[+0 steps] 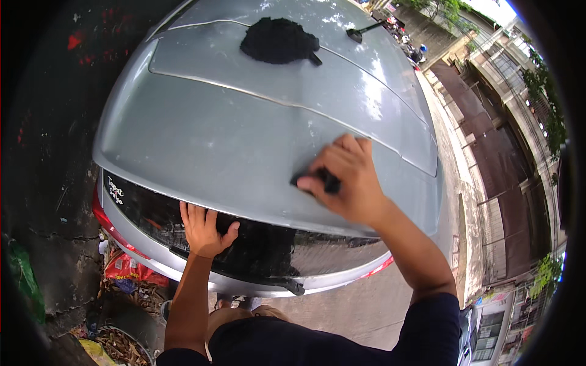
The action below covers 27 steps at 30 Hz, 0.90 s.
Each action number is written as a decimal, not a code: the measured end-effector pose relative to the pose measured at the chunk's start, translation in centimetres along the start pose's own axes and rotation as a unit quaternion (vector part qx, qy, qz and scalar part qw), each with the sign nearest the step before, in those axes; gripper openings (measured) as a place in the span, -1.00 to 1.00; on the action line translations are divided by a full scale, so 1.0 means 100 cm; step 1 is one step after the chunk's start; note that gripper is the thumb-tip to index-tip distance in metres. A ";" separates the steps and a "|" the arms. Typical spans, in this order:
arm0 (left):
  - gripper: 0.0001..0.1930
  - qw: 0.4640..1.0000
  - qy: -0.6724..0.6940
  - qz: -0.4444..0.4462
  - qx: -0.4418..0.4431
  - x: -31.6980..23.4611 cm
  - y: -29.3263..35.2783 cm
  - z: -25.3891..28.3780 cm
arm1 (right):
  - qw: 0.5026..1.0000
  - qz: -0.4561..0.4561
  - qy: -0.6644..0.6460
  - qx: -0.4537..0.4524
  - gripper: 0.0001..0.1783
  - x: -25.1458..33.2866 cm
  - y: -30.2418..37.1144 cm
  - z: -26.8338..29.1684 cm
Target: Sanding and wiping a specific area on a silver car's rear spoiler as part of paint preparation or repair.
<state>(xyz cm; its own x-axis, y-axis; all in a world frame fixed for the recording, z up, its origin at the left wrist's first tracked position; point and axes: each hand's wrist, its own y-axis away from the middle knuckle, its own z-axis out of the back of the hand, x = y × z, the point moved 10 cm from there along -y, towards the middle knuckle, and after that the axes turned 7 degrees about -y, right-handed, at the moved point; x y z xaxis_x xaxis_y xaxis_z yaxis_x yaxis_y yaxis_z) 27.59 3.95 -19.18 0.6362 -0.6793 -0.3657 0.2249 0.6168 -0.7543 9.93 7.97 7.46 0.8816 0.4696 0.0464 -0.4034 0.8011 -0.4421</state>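
Observation:
The silver-grey roof of a car (201, 128) fills the middle of the view, with the dark rear window (256, 250) below it. My right hand (345, 177) is closed around a small black block (328, 182), pressed against the right part of the roof. Motion blurs this hand, and its fingers partly hide the block, so I cannot make out its exact kind. My left hand (204, 230) lies flat on the upper part of the rear window, fingers apart, their tips at the roof's rear edge. A bunched black cloth (278, 41) rests farther forward on the roof.
A short black antenna (363, 30) stands on the roof's far part. The rear wiper (284, 283) runs along the window's lower edge. A dark wall (49, 152) lies close on the left, with a red bag (131, 268) and dry leaves at its foot. Paved ground (366, 311) stretches behind the car.

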 end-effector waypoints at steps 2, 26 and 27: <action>-0.24 1.000 0.007 -0.002 -0.015 -0.001 -0.001 0.002 | 0.996 -0.023 0.047 -0.076 -0.70 -0.034 -0.044 0.008; -0.23 1.000 0.002 0.013 0.001 0.005 0.004 0.001 | 0.998 -0.052 0.009 -0.046 -0.72 -0.045 0.008 0.014; -0.23 1.000 -0.003 0.015 -0.002 0.012 0.007 0.006 | 0.999 -0.043 -0.031 0.002 -0.72 -0.022 0.031 0.007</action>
<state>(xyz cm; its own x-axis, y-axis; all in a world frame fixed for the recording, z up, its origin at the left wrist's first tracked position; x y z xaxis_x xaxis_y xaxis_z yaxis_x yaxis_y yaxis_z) 28.93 3.82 -19.78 0.6472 -0.6576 -0.3857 0.2026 0.6361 -0.7445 6.58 9.71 6.58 0.8964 0.4212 0.1384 -0.3286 0.8407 -0.4303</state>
